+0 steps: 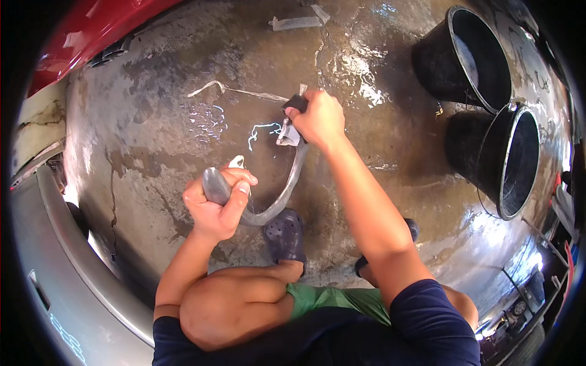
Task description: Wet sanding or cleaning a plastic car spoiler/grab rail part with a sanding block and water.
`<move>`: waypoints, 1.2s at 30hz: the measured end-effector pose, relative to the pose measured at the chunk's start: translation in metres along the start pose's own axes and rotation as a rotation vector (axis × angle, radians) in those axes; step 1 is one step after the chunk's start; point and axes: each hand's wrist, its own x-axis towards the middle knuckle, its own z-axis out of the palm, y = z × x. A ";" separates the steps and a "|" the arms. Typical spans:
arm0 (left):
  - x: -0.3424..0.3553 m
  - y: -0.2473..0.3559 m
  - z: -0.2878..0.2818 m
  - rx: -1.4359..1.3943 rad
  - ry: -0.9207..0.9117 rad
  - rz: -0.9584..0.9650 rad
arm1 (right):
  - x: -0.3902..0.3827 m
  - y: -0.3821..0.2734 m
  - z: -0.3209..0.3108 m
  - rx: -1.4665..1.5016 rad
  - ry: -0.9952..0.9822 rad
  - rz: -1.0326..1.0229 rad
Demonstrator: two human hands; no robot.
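We are crouching over a wet concrete floor [152, 122] and holding one curved grey trim strip [287, 195] between both hands. Our left hand [217, 204] is wrapping its fingers closed around the strip's rounded lower end, at about seven o'clock from the centre of the view. Our right hand [320, 119] is gripping shut on a dark-handled tool [294, 104], pressing it against the strip's upper end at about twelve o'clock. The strip's long axis is arcing from the left hand out to five o'clock, then bending up toward one o'clock to meet the right hand, so each hand is sitting on its own end and neither is nearer the middle. Thin pale shavings [238, 91] are lying on the floor at eleven o'clock of the tool. We are counting two black buckets [482, 55] standing touching at two o'clock, well apart from the hands, and two dark clogs [285, 235] on our feet below the strip.
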 end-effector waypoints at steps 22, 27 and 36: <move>-0.001 -0.006 -0.001 -0.030 -0.016 0.035 | 0.003 0.006 0.003 0.100 0.018 -0.018; -0.001 -0.007 0.000 -0.037 0.006 0.041 | -0.004 0.017 0.001 0.097 0.004 -0.005; 0.007 -0.012 0.008 0.035 0.158 0.180 | -0.009 0.000 0.004 0.213 -0.029 0.044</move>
